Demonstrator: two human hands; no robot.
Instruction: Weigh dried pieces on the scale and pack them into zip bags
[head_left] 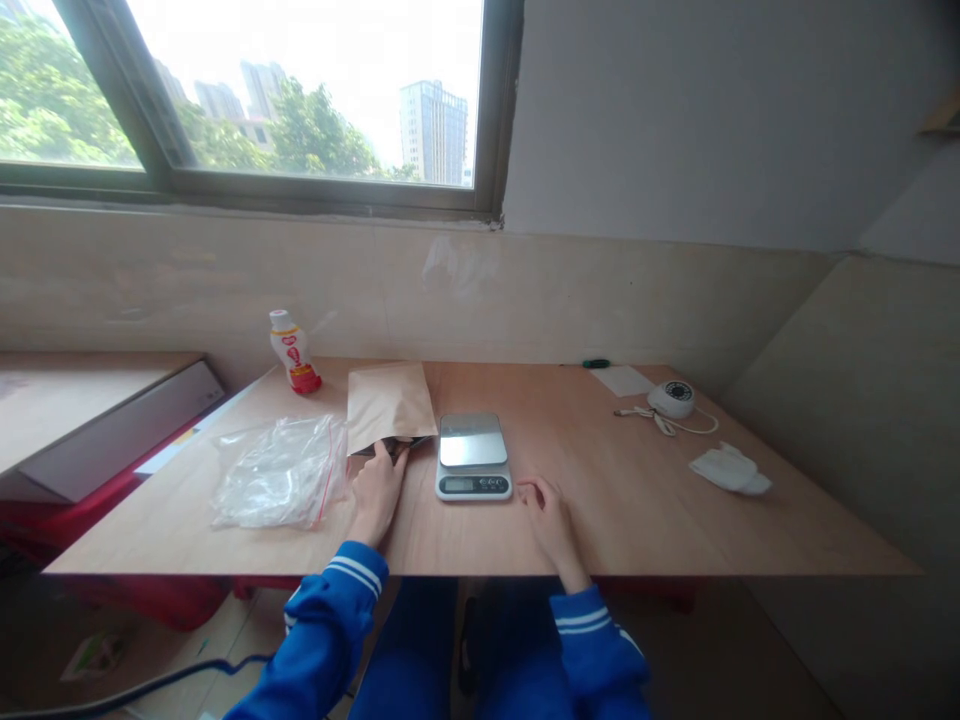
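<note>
My left hand (pixel 377 492) rests on the wooden table (pixel 637 510), its fingertips pinching the near open edge of a brown paper bag (pixel 388 403) that lies flat. My right hand (pixel 550 512) lies on the table just right of a small digital kitchen scale (pixel 473 456), fingers loosely curled, holding nothing I can see. A clear zip bag (pixel 279 472) with a red seal lies left of my left hand. Both of my sleeves are blue with white stripes.
A small white and red bottle (pixel 294 351) stands at the back left. At the back right are a green pen (pixel 596 363), a paper sheet (pixel 622 380), a round white device (pixel 672 398) with a cord, and a crumpled white tissue (pixel 729 469). Boxes (pixel 112 430) sit left of the table.
</note>
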